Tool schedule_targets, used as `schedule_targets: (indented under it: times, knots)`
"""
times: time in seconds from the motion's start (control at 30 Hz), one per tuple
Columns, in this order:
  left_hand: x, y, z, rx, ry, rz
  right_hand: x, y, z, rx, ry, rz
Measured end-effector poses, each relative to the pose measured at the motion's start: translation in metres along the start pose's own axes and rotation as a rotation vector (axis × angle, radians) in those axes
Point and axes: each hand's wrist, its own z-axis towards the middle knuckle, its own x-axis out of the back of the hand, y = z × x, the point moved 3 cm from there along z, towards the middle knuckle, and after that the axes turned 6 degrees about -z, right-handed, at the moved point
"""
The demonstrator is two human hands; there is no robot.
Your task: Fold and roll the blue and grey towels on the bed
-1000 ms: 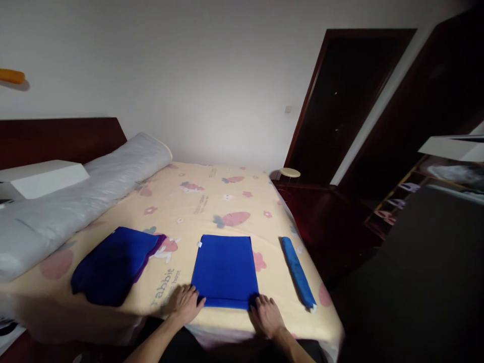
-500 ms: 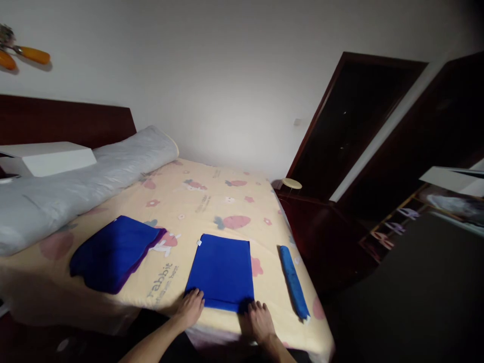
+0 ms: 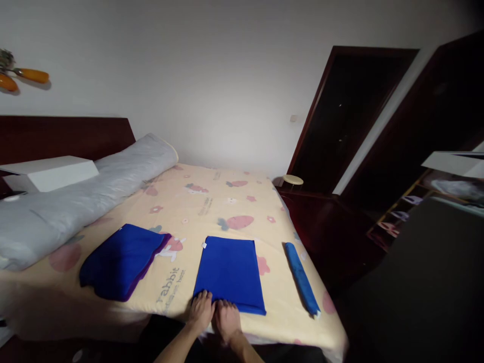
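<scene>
A folded bright blue cloth (image 3: 229,270) lies flat near the front edge of the bed (image 3: 212,201). My left hand (image 3: 201,310) and my right hand (image 3: 227,317) rest side by side on its near left corner, fingers stretched forward and lying flat on the fabric. To the right lies a rolled blue cloth (image 3: 301,278), pointing away from me. To the left sits a stack of dark blue and purple folded cloths (image 3: 120,259).
A long grey bolster (image 3: 79,194) runs along the dark headboard, with a white box (image 3: 49,173) on it. Right of the bed stand a dark nightstand with a round pale lid (image 3: 292,179), a dark doorway and a shoe rack (image 3: 393,217).
My right hand has slid left along the cloth's near edge and now sits beside my left hand at the left corner. The view has shifted slightly.
</scene>
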Motion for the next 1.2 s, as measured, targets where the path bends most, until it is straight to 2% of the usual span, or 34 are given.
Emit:
schedule_targets:
  times: [0.07, 0.23, 0.33, 0.57, 0.77, 0.87, 0.93, 1.0, 1.1, 1.2]
  knots:
    - [0.003, -0.002, -0.001, 0.013, 0.033, 0.019, -0.001, 0.019, -0.004, -0.04, 0.007, 0.006]
    - [0.006, -0.004, -0.004, 0.021, 0.085, 0.039, 0.002, 0.087, -0.02, -0.177, 0.005, -0.024]
    - [0.005, -0.003, -0.006, 0.024, 0.105, 0.041, 0.004, 0.112, -0.024, -0.237, -0.019, -0.049]
    - [0.01, -0.014, -0.016, 0.052, 0.173, 0.069, 0.004, 0.133, -0.026, -0.312, -0.019, -0.069]
    - [0.025, -0.032, -0.024, 0.108, 0.263, 0.087, 0.0, 0.134, -0.033, -0.294, 0.06, -0.075]
    - [0.021, -0.021, -0.02, 0.125, 0.289, 0.087, -0.006, 0.132, -0.031, -0.304, 0.104, -0.085]
    - [0.009, -0.003, -0.016, 0.084, 0.277, 0.075, -0.011, 0.131, -0.03, -0.309, 0.136, -0.09]
    - [-0.009, 0.02, -0.015, -0.069, 0.269, 0.056, -0.015, 0.131, -0.029, -0.315, 0.174, -0.094]
    - [-0.036, 0.051, -0.019, -0.337, 0.366, 0.05, -0.017, 0.133, -0.029, -0.323, 0.241, -0.1]
    - [-0.054, 0.061, -0.022, -0.394, 0.466, 0.083, -0.019, 0.131, -0.031, -0.325, 0.304, -0.111]
